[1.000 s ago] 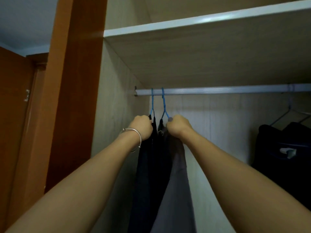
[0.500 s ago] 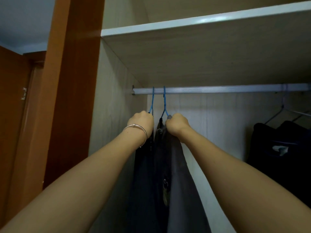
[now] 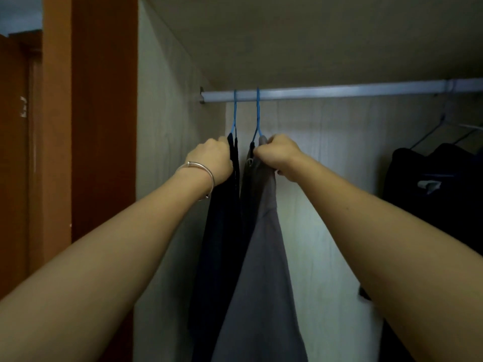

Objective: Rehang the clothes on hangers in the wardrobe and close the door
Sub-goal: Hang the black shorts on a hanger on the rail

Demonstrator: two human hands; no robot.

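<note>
Two blue hangers hook over the silver rail [image 3: 339,92] at the wardrobe's left end. The left blue hanger [image 3: 234,113] carries a dark navy garment [image 3: 222,231]; my left hand [image 3: 213,160], with a silver bangle on the wrist, is closed on that garment's top. The right blue hanger [image 3: 258,116] carries a grey garment [image 3: 264,257]; my right hand [image 3: 278,155] grips its top edge just under the hook. Both garments hang straight down between my forearms.
The wardrobe's pale side wall [image 3: 167,152] is close on the left, with an orange-brown frame post [image 3: 102,126] beyond it. A shelf underside [image 3: 313,35] sits just above the rail. Dark clothes [image 3: 439,194] hang on other hangers at the far right.
The view has moved closer and tilted down, so the shelf's front edge is out of sight. Both hands stay at the garment tops; the two hangers now hang slightly further apart.
</note>
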